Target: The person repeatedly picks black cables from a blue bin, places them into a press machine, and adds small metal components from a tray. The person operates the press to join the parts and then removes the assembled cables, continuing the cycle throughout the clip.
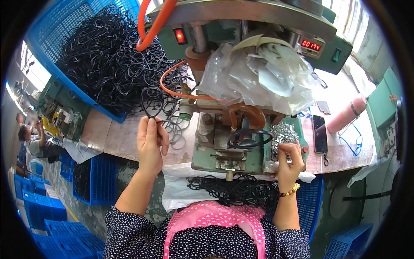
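Note:
My left hand (150, 142) is closed, thumb against fingers, on a black cord loop (152, 100) that stands up above the fingertips. It is over the table, left of a green bench press (202, 159). My right hand (290, 162) has its fingertips pinched at the near edge of a heap of small silvery metal pieces (283, 133) on the press's right side. Whatever is between those fingertips is too small to make out. In front of the press head is a black ring-shaped part (248, 139). More black cords (241, 189) lie across my lap.
A large blue crate (82, 93) at the left spills black cord loops (112, 56) onto the table. Crumpled clear plastic (263, 69) covers the press front, beside orange hoses (166, 82). A phone (319, 134) and a pink bottle (347, 113) are at the right.

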A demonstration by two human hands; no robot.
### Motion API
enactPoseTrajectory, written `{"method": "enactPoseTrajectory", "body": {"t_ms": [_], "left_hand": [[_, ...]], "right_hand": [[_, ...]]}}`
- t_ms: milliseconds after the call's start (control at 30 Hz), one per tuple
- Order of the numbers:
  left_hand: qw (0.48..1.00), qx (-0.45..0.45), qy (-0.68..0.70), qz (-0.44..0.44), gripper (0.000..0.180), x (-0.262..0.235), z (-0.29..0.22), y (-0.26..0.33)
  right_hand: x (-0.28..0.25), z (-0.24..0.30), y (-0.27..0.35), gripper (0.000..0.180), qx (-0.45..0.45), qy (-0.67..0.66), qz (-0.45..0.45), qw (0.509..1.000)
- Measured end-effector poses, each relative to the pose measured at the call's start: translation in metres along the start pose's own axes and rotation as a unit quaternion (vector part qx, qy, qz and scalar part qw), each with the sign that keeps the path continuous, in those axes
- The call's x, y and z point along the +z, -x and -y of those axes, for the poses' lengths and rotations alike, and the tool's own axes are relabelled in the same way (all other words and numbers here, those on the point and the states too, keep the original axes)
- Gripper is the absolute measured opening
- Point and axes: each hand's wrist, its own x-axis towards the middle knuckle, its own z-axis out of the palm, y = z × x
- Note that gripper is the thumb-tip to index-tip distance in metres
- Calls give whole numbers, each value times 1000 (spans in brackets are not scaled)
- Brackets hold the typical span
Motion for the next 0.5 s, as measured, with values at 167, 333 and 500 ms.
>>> {"method": "enactPoseTrajectory", "body": {"t_ms": [167, 333, 500], "left_hand": [[986, 158, -40, 44, 20, 35, -24, 22], [979, 159, -7, 124, 24, 63, -30, 29], [955, 178, -22, 236, 24, 66, -36, 32]], "right_hand": [[0, 15, -6, 13, 66, -141, 3, 988], [4, 40, -15, 14, 120, -310, 21, 943], [6, 65, -28, 16, 101, -388, 39, 915]]}}
